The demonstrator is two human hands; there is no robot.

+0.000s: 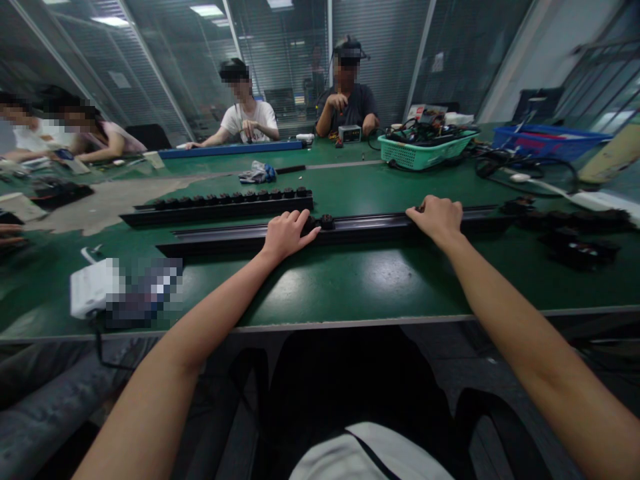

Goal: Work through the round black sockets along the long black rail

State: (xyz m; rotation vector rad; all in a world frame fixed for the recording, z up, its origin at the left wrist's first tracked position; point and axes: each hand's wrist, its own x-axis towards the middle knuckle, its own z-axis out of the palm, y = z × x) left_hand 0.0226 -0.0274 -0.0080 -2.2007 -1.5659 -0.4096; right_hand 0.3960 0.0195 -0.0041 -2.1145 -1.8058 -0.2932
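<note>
A long black rail lies across the green table in front of me. My left hand rests on it near its middle, fingers stretched out beside a small black knob seated in the rail. My right hand is curled over the rail further right, gripping its far edge. Behind it lies a second black rail carrying a row of several black knobs.
Loose black parts lie at the right. A green basket of cables and a blue bin stand at the back right. A white box sits near the left front edge. Several people sit along the far and left sides.
</note>
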